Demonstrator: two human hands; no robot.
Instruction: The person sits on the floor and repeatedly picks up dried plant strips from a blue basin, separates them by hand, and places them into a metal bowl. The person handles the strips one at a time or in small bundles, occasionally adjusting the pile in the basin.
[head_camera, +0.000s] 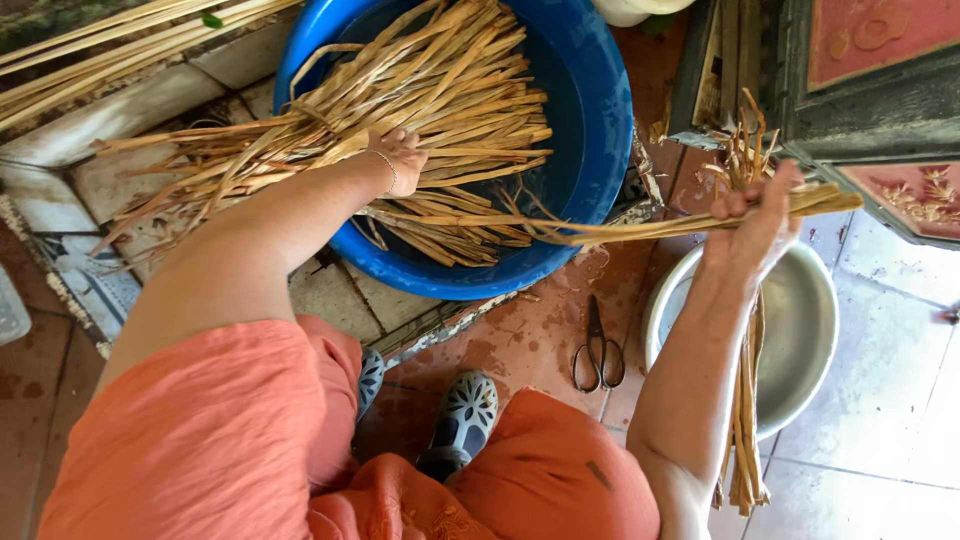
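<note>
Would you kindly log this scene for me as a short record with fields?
left hand: reaching into the dried strips piled in the blue basin
right hand: holding a few long strips above the metal bowl
scissors: lying on the floor tiles, between basin and bowl
footwear: patterned grey shoes

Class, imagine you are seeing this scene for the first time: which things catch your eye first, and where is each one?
The big blue basin at top centre, heaped with dried straw-coloured strips, draws the eye first; the left hand rests on that pile. To the right, the right hand holds a few long strips above a metal bowl, with scissors on the reddish floor between.
</note>
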